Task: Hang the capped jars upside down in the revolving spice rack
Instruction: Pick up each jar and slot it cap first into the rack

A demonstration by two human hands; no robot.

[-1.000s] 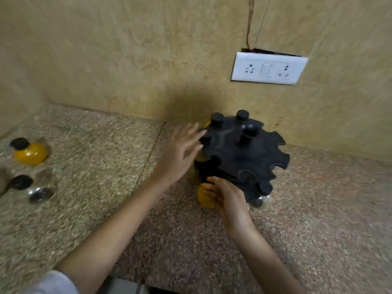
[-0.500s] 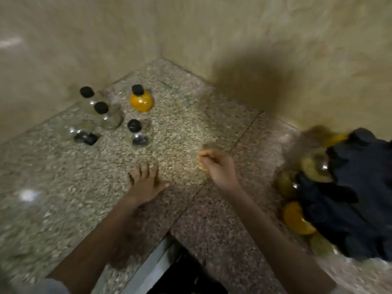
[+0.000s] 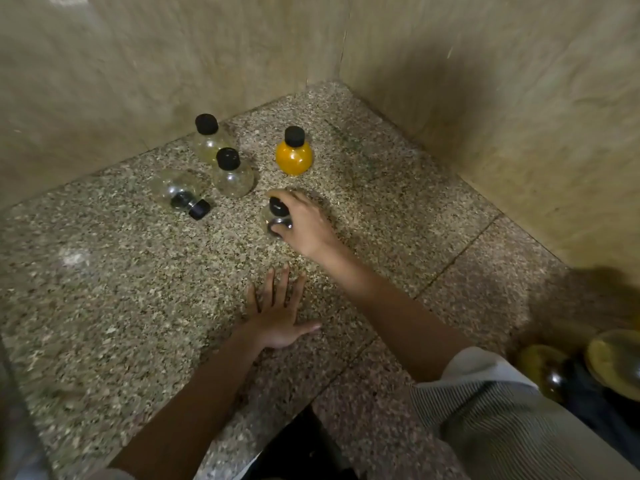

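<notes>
Gripping clear jar (image 3: 268, 221) w/ R hand (image 3: 304, 223) | L hand (image 3: 277, 317) flat, fingers spread, on counter (image 3: 138, 289) | orange jar (image 3: 293, 157) near, apart

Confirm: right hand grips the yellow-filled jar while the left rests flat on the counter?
No. The head view shows the right hand gripping a clear black-capped jar; the yellow-filled jar stands untouched. The left hand rests flat on the counter.

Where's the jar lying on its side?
Head view, left of centre: the tipped jar lies beside an upright clear jar, left of the gripped jar in the right hand.
</notes>
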